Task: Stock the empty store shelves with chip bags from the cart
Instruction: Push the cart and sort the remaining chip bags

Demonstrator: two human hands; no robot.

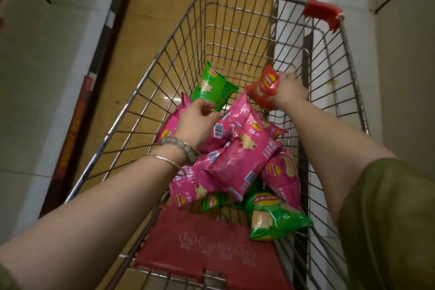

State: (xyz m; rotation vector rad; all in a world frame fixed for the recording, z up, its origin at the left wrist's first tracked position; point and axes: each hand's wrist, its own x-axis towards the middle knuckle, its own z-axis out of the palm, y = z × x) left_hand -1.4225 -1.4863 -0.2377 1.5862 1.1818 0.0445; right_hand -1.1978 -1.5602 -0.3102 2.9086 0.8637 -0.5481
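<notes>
A wire shopping cart (150, 70) with red corner caps stands in front of me. Inside lie several pink chip bags (244, 155) and two green bags (273, 216) near the handle end. My left hand (197, 122) pinches the lower edge of a green chip bag (211, 87) raised above the pile. My right hand (289, 92) grips a red chip bag (263, 89) near the cart's right wall. Both arms reach into the basket.
White shelf units (54, 59) flank the aisle on the left, and another white shelf unit (400, 66) stands on the right. A tan floor (146, 37) runs ahead. The cart's red child-seat flap (207, 242) lies at the near end.
</notes>
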